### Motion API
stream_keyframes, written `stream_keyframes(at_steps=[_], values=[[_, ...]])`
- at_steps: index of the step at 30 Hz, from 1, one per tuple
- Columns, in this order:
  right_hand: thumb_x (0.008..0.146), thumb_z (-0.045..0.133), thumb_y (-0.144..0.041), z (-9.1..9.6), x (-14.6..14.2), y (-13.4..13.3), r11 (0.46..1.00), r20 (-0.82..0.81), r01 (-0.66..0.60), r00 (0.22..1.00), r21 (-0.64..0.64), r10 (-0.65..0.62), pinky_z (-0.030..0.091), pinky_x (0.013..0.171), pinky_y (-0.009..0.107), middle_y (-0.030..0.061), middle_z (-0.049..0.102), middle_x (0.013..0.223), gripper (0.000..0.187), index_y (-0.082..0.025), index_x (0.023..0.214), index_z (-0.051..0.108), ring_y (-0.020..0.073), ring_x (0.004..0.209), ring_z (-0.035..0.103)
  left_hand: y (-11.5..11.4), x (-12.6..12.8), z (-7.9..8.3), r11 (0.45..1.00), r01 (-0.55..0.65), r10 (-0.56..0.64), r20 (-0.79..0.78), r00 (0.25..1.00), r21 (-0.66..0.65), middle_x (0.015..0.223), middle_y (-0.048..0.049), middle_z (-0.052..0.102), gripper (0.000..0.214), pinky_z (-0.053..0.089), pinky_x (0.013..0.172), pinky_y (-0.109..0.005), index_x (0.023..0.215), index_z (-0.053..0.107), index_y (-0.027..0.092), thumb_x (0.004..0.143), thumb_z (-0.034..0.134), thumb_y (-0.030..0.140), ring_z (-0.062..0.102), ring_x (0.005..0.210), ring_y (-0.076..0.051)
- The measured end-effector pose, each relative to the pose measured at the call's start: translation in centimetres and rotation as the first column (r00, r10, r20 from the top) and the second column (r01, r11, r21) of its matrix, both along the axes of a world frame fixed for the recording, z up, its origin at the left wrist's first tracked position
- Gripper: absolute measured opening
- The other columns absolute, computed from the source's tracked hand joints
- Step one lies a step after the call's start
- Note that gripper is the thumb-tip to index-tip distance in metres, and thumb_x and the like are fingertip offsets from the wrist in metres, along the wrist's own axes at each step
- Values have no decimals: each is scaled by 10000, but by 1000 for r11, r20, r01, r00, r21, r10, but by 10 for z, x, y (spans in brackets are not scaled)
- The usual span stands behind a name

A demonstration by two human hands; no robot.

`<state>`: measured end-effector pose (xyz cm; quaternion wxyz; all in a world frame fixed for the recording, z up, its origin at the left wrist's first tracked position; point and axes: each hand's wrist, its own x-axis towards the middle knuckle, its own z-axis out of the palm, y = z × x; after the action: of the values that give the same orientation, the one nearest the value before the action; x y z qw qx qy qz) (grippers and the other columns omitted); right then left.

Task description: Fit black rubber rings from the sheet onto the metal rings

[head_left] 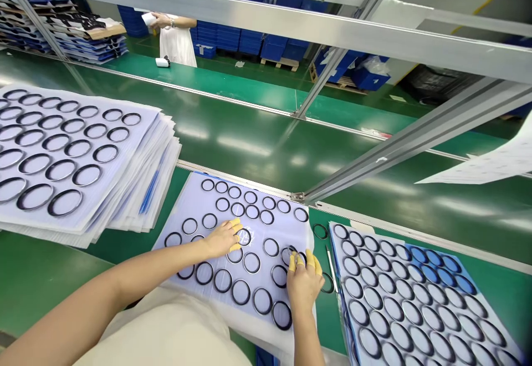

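Observation:
My left hand [224, 238], with yellow covers on its fingertips, bends its fingers at the left edge of a black ring [250, 237] near the middle of a white sheet [261, 233]. At the sheet's right side, my right hand [305, 285], also in yellow fingertip covers, has its fingers closed on a black ring [300, 262]; they partly hide it. Another black ring [286, 254] lies just left of those fingers. Several more thin black rings lie flat on the sheet in loose rows, such as the ring [262, 300] near the front.
Left stands a tall stack of sheets [137, 188] topped with rings. On the right, another ring-covered sheet [399, 299] lies beside a white pen [331, 269] and loose rings. Metal frame bars [344, 172] cross above the green table [249, 144]. A person [177, 39] stands across it.

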<state>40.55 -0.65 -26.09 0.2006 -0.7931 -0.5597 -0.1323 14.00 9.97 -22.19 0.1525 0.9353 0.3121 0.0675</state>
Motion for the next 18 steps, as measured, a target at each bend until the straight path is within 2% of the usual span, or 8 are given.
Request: stream_keyframes(at_steps=[4,6,10,14,16,18], values=[[962,365,-382,5,3,30,1000,1,-10,1000,9,10,368,805,438,205,629,1220,467,-124,799,719,362,1180,488,-3,-8,11,998,-48,50,42,998,-30,1288,-90,585,145,414,1013,-433,935,704,188,877,602,274,436,1292,-287],[955,369,-398,7,2,34,1000,-8,-30,1000,-1,30,368,804,440,217,625,1219,481,-123,758,711,366,1185,483,-5,-14,14,996,-79,82,65,994,-38,1284,-94,588,155,418,1019,-441,973,697,193,873,606,270,439,1291,-282],[937,385,-401,4,-3,14,996,-43,-83,996,-32,81,372,815,448,204,634,1207,449,-139,797,722,359,1187,484,-10,-35,14,988,-149,152,111,982,-43,1296,-100,581,170,415,1043,-459,1004,690,191,885,579,240,428,1305,-277],[901,399,-385,-4,-3,-6,995,-123,-90,989,-52,83,376,811,463,199,637,1192,407,-153,845,729,365,1170,493,-17,-56,14,980,-197,200,126,972,-35,1291,-117,580,193,436,1024,-477,1035,680,183,890,552,190,437,1295,-281],[871,423,-384,-7,-3,-7,995,-185,-81,980,-56,70,373,823,478,193,639,1187,379,-163,836,729,371,1172,490,-19,-58,16,982,-189,190,121,974,-22,1276,-127,586,194,442,1016,-480,1033,678,173,888,549,177,442,1288,-285],[841,445,-383,-9,-4,-4,996,-258,-67,965,-53,51,369,838,495,191,635,1194,356,-171,825,730,380,1184,480,-17,-49,18,990,-140,140,112,984,-2,1272,-120,586,185,435,1021,-467,1021,679,176,884,555,175,439,1290,-281]])
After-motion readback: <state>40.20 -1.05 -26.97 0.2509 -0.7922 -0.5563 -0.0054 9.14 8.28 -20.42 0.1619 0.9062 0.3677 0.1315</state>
